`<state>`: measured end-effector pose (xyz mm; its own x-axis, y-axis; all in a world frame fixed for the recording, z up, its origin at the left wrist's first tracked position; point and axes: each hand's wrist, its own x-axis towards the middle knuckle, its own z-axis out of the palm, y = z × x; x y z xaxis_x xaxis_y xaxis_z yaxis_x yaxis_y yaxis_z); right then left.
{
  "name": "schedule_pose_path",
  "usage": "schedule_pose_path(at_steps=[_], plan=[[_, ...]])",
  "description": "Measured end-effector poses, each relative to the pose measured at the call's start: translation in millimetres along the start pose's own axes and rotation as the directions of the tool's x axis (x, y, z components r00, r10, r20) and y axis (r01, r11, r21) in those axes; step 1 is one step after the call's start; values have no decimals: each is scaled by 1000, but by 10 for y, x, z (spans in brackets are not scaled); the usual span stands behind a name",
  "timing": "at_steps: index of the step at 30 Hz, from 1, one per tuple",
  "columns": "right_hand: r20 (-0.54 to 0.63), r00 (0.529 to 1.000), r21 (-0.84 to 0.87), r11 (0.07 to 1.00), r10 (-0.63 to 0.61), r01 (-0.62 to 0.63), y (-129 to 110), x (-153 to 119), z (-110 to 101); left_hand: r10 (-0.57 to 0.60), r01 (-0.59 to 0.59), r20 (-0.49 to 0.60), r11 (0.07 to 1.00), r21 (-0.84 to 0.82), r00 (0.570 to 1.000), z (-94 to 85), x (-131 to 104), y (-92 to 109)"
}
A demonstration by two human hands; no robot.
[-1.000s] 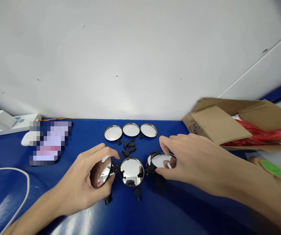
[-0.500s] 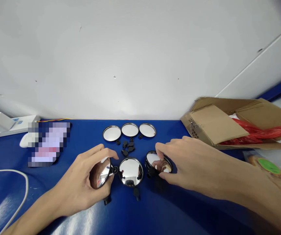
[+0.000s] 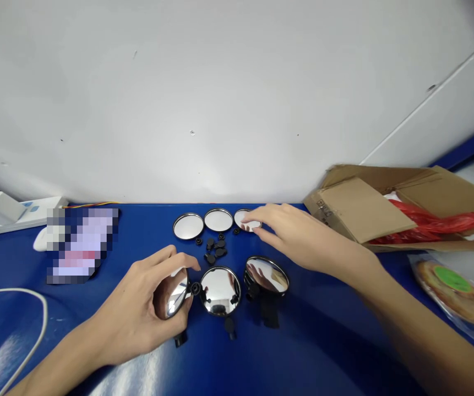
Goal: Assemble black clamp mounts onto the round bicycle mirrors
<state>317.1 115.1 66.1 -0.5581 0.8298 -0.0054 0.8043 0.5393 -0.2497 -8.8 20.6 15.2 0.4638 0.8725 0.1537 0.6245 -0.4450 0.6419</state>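
My left hand [image 3: 146,308] grips a round mirror [image 3: 171,294] by its rim, tilted, at the lower left of the group. Beside it a round mirror [image 3: 221,291] lies face up. To the right rests another tilted mirror [image 3: 267,274] with a black joint at its lower left. My right hand [image 3: 280,228] is at the back right mirror [image 3: 243,218], thumb and fingers apart over its right edge; whether they touch it I cannot tell. Two more mirrors, one at the left [image 3: 188,226] and one in the middle [image 3: 218,220], lie in that back row. Several small black parts [image 3: 220,252] sit between the rows.
A phone [image 3: 88,242] and a white mouse [image 3: 49,237] lie left, near a power strip [image 3: 34,212] and a white cable [image 3: 43,313]. At the right are an open cardboard box [image 3: 369,212] with red plastic and a wrapped round item [image 3: 459,291]. A white wall stands behind.
My right hand has let go of the front right mirror and moved back to the rear right one. My left hand has hardly moved and keeps its mirror.
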Motion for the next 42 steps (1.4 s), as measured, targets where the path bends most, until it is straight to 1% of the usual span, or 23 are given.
schedule_pose_path(at_steps=[2, 4, 6, 8, 12, 15, 18, 22, 26, 28, 30, 33, 34, 36, 37, 39, 41, 42], plan=[[31, 999, 51, 998, -28, 26, 59, 86, 112, 3, -3, -1, 1000, 10, 1000, 3, 6, -2], [81, 996, 36, 999, -42, 40, 92, 130, 210, 7, -7, 1, 1000, 17, 1000, 3, 12, 0], [114, 993, 11, 1000, -25, 24, 102, 150, 288, 9, -9, 5, 1000, 13, 1000, 0, 15, 3], [114, 993, 18, 1000, 10, -12, 107, 173, 352, 11, -11, 10, 1000, 7, 1000, -2, 14, 5], [94, 994, 91, 993, 60, -69, 150, 244, 428, 2, -2, 10, 1000, 6, 1000, -5, 12, 4], [96, 994, 113, 992, 44, -55, 201, 274, 423, -1, 1, -6, 1000, -1, 1000, 1, 14, 0], [102, 995, 130, 991, 17, -31, 229, 263, 376, -7, 7, -10, 1000, -4, 1000, 15, 18, -9], [139, 990, 141, 990, -14, -6, 228, 227, 305, -12, 12, -2, 1000, 9, 1000, 36, 18, -23], [173, 985, 131, 991, -5, -18, 236, 204, 271, -21, 21, -4, 1000, -5, 1000, 50, 8, -36], [168, 986, 132, 991, 0, -22, 234, 199, 261, -33, 33, -10, 999, -31, 999, 57, 4, -40], [130, 991, 142, 990, -11, -7, 200, 195, 243, -68, 68, -8, 995, -73, 998, 65, 2, -40], [-8, 998, 174, 983, -61, 62, 39, 174, 182, -123, 121, -8, 985, -126, 992, 79, 7, -31], [-62, 994, 190, 977, -86, 96, -46, 159, 155, -127, 123, -19, 984, -131, 992, 83, 10, -26], [-119, 978, 254, 947, -172, 198, -241, 115, 107, -115, 107, -63, 987, -118, 991, 89, 17, -22], [-135, 965, 301, 918, -226, 257, -342, 87, 92, -101, 91, -91, 990, -104, 991, 90, 18, -23], [-102, 920, 353, 851, -378, 388, -520, 31, 90, -76, 64, -140, 994, -89, 987, 90, 13, -32], [-114, 868, 280, 822, -484, 495, -645, -12, 125, -82, 63, -154, 990, -124, 985, 83, -1, -48], [-133, 840, 238, 806, -525, 542, -685, -26, 153, -97, 74, -138, 984, -164, 986, 77, -9, -56]])
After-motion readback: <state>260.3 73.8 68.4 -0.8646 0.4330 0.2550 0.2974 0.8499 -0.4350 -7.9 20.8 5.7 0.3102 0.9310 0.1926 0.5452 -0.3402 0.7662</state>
